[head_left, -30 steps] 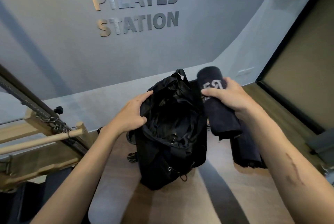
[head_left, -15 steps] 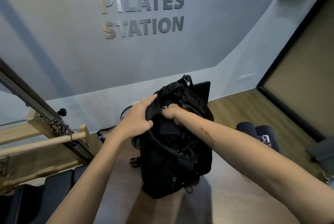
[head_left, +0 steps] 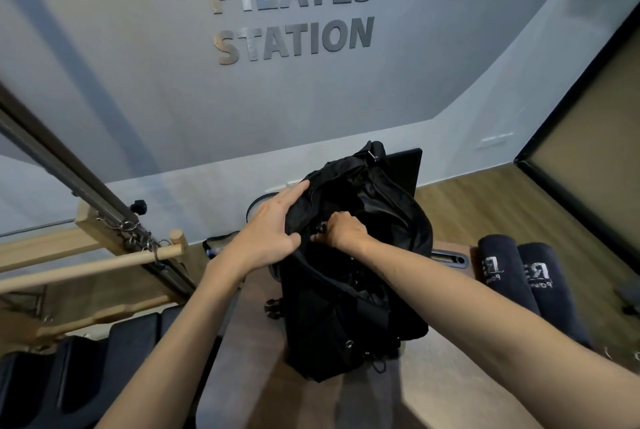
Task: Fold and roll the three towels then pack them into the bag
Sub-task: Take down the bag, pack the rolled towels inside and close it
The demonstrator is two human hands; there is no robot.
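A black bag (head_left: 349, 328) stands upright on the wooden platform with its mouth open. My left hand (head_left: 268, 233) holds the left rim of the mouth, fingers laid over the fabric and thumb beneath. My right hand (head_left: 343, 231) reaches into the mouth with curled fingers; what they hold is hidden in the dark interior. The towel that went in is out of sight. Two rolled dark towels (head_left: 502, 272) (head_left: 550, 286) with white lettering lie side by side on the platform, right of the bag.
A wooden bar (head_left: 90, 264) and a metal spring frame (head_left: 69, 175) of a pilates machine stand at the left, with black pads (head_left: 79, 380) below. A black board (head_left: 403, 169) leans behind the bag. Grey wall with lettering ahead.
My right hand carried a rolled towel from the right side over the bag and pushed it down inside. My left hand kept hold of the rim. The two other rolls came into view.
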